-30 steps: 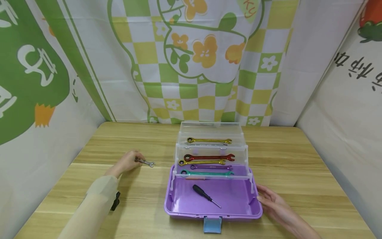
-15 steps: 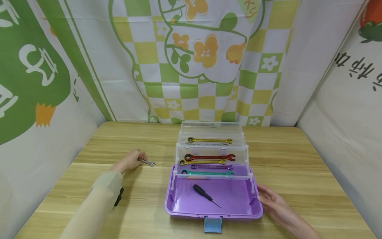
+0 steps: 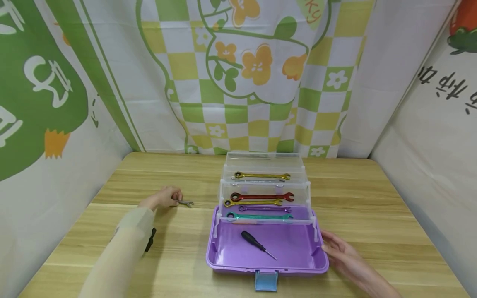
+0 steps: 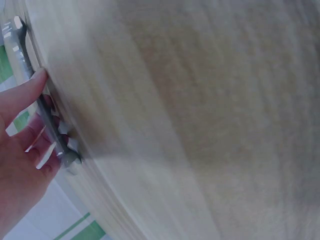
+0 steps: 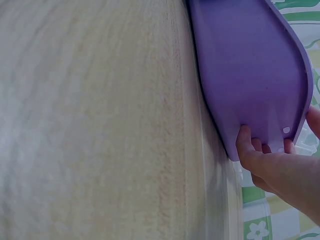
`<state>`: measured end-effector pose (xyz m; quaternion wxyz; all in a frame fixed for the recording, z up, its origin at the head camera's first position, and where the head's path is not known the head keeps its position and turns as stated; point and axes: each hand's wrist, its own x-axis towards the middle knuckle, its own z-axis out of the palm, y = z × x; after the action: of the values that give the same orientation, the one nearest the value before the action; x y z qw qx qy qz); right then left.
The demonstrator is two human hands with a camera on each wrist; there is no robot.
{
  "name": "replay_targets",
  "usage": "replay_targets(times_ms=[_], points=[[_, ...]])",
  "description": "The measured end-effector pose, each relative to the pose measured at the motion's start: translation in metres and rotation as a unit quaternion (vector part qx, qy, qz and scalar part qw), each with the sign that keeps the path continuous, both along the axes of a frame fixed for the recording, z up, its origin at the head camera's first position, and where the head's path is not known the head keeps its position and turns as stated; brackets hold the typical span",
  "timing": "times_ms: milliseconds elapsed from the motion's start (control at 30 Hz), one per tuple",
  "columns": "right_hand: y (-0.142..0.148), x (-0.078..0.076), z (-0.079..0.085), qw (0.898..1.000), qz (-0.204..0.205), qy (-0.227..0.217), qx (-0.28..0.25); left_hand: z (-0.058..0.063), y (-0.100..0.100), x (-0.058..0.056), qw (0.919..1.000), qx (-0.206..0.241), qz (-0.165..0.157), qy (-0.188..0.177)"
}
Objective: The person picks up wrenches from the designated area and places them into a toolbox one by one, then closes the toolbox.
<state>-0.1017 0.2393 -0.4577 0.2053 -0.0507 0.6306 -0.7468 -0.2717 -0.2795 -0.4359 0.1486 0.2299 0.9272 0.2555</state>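
My left hand (image 3: pixel 167 197) pinches a silver combination wrench (image 4: pixel 46 112) between thumb and fingers, low over the table left of the toolbox. In the head view the wrench's open end points right, and the hand covers its other end. On the right, my right hand (image 3: pixel 340 250) grips the side of the purple toolbox (image 3: pixel 268 270): its thumb is at the rim and its fingers lie against the outer wall (image 5: pixel 250 75). A black-handled screwdriver (image 3: pixel 253 240) lies in the box's bottom. Red (image 3: pixel 262 197), purple (image 3: pixel 264 208) and green wrenches (image 3: pixel 261 216), among others, lie in the raised clear trays.
The toolbox stands unfolded, with its clear tiers (image 3: pixel 264 159) stepped up toward the back and a blue latch (image 3: pixel 266 281) hanging at the front. A wooden table (image 3: pixel 182 248) lies beneath. Printed curtains (image 3: pixel 257 116) close off the back and sides.
My left hand has shifted slightly right, and less of the wrench shows beyond its fingers. The right hand and the toolbox stay in place.
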Motion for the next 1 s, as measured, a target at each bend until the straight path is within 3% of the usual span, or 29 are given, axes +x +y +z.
replay_targets(times_ms=[200,400,667,1000], points=[[0.000,0.000,0.001,1.000,-0.002,-0.005,0.010,-0.004,-0.002,0.000,0.9989,0.046,0.008,-0.012],[0.000,0.000,0.001,1.000,-0.003,-0.002,0.001,-0.005,-0.001,0.000,0.9982,0.042,0.042,-0.001],[-0.001,0.000,0.002,1.000,0.000,-0.003,0.012,-0.008,-0.002,-0.002,0.9971,0.042,0.062,0.015],[-0.001,0.000,0.002,1.000,-0.002,-0.003,0.019,0.012,0.001,0.000,0.9951,0.050,0.076,0.039]])
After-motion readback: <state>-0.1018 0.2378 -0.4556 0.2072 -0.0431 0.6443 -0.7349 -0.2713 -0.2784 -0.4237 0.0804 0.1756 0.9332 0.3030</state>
